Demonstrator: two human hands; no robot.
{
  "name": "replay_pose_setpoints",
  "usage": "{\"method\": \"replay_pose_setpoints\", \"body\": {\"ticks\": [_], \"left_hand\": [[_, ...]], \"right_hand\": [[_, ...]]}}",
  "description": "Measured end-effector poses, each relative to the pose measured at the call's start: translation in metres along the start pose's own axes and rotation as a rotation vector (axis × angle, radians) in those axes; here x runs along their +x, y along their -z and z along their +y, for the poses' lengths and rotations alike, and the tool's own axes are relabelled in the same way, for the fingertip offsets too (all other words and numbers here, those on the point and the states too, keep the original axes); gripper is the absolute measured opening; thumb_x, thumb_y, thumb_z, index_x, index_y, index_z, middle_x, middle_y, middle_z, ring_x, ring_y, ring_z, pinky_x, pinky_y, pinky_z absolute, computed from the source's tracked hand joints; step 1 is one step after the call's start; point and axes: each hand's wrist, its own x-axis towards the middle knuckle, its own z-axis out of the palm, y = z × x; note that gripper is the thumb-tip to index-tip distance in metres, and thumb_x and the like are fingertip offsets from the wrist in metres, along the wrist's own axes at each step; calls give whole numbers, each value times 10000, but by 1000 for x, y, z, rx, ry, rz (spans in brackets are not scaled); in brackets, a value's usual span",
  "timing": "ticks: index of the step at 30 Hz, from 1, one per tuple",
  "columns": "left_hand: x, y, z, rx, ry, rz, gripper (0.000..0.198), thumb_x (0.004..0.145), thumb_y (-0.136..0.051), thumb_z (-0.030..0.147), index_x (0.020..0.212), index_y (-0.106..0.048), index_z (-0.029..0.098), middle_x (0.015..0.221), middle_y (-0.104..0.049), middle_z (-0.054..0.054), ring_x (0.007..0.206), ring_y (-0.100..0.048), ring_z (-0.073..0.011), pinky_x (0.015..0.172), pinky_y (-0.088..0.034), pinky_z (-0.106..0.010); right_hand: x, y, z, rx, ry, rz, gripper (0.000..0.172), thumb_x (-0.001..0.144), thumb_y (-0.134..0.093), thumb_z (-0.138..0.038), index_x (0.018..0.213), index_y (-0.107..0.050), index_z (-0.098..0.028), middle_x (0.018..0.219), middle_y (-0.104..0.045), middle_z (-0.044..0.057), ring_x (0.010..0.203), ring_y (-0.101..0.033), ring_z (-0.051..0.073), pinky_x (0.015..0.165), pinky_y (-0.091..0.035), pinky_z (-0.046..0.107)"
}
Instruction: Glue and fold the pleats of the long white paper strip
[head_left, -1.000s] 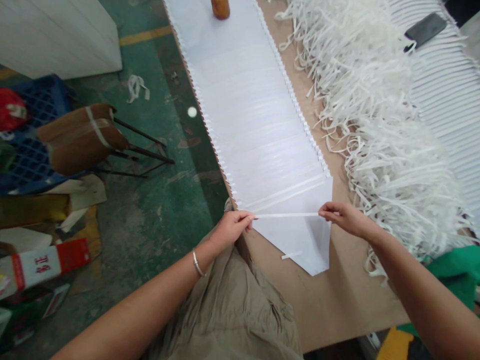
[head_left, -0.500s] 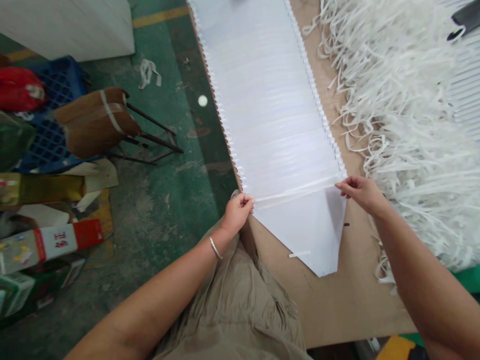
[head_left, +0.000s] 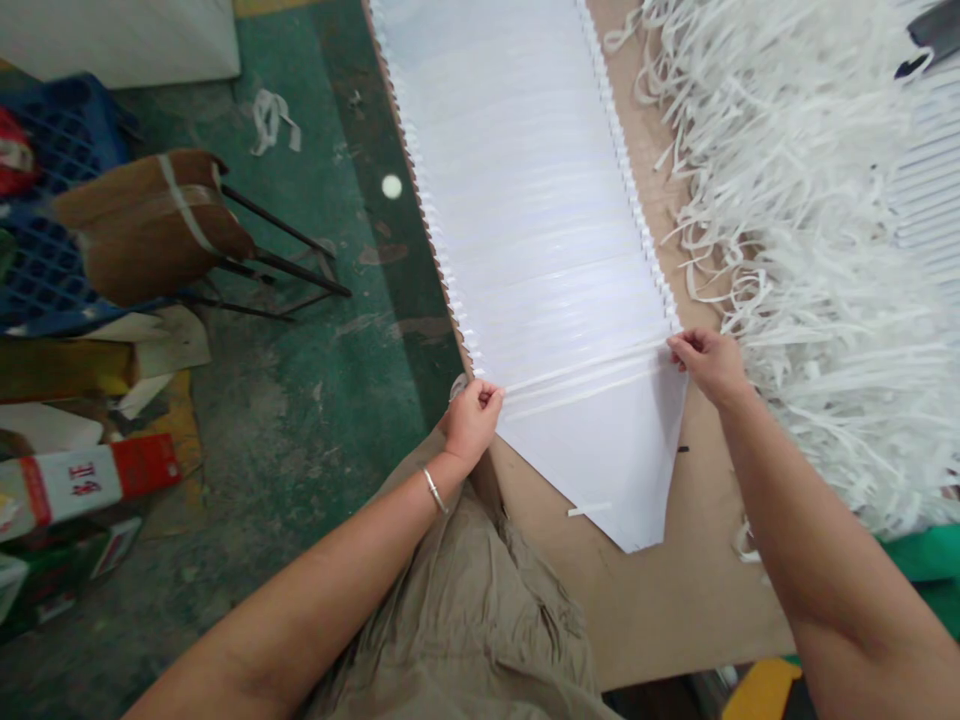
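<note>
A thin white strip (head_left: 585,366) is stretched taut across the near part of a long row of overlapping white sheets (head_left: 540,200). At its left end my left hand (head_left: 472,420) pinches it, beside the sheets' left edge. My right hand (head_left: 705,362) pinches the other end at the right edge. Just below the strip, a bare white sheet (head_left: 592,455) tapers to a blunt tip over the brown tabletop (head_left: 675,600). A short white strip (head_left: 589,510) lies near that tip.
A big heap of loose white strips (head_left: 810,250) covers the table's right side. To the left stand a stool with a brown seat (head_left: 154,228), a blue crate (head_left: 60,130) and a red and white box (head_left: 97,480) on the green floor (head_left: 330,400). Green cloth (head_left: 922,570) hangs at right.
Both hands have raised the strip slightly, away from me, so a gap now shows between it and the line below. The whole view has shifted a little.
</note>
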Motion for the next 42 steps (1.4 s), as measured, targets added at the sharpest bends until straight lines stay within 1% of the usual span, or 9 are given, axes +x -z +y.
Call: {"method": "replay_pose_setpoints", "body": {"ticks": [9,20,27,32,34,36,39,40,42], "left_hand": [[2,-3,-4,3,8,-1,177,900,-569,307,748,-576,214,755,-688,-10,713,-623,-164,684,-440,-262],[4,-3,5,130,54,35,164,885,-610,290,740,-597,215,743,-702,-16,720,-637,-182,694,-424,-276],[6,-3,6,168,46,20,165,895,-606,270,740,-586,215,743,-700,-20,708,-638,-180,690,-418,-276],[7,-3,7,212,33,-7,170,899,-588,276,738,-570,223,740,-692,-24,706,-635,-189,697,-425,-285],[8,-2,5,248,8,-9,184,902,-585,291,732,-544,234,733,-678,-28,710,-633,-198,688,-418,-288],[9,0,3,289,-13,1,187,900,-598,316,744,-522,243,722,-659,-27,706,-628,-206,669,-405,-287],[8,8,-2,293,-47,12,125,902,-600,335,842,-532,248,725,-654,-18,699,-636,-211,648,-392,-282],[6,11,-3,278,-63,11,108,909,-591,339,888,-538,247,730,-658,-15,698,-641,-212,646,-393,-282],[2,18,-4,245,-96,3,115,926,-566,349,962,-542,243,733,-665,-10,697,-648,-213,651,-404,-284]], "right_hand": [[11,-9,6,-148,-9,76,318,776,-654,-479,816,-687,-166,636,-641,27,615,-579,179,627,-457,305],[8,-14,3,-219,-8,101,242,781,-664,-415,799,-688,-175,702,-689,46,644,-586,184,673,-464,317],[8,-14,1,-250,8,90,247,795,-651,-415,792,-697,-173,712,-704,55,650,-595,190,648,-464,308],[9,-17,2,-307,20,116,233,805,-653,-405,798,-700,-176,738,-723,71,677,-604,204,678,-471,314],[6,-21,-3,-343,32,110,223,826,-636,-388,830,-701,-174,765,-729,81,703,-610,212,694,-472,316],[2,-21,-9,-388,53,99,231,861,-597,-357,923,-705,-163,793,-727,88,727,-613,220,712,-471,322],[-6,-9,-17,-549,120,131,313,912,-515,-289,1130,-683,-139,889,-719,118,789,-614,246,754,-465,355],[-8,-1,-19,-634,161,152,335,924,-495,-274,1168,-678,-137,947,-712,142,835,-613,264,775,-460,374],[-12,22,-19,-819,249,184,339,945,-478,-281,1158,-704,-144,1054,-680,191,953,-596,315,823,-445,423]]}}
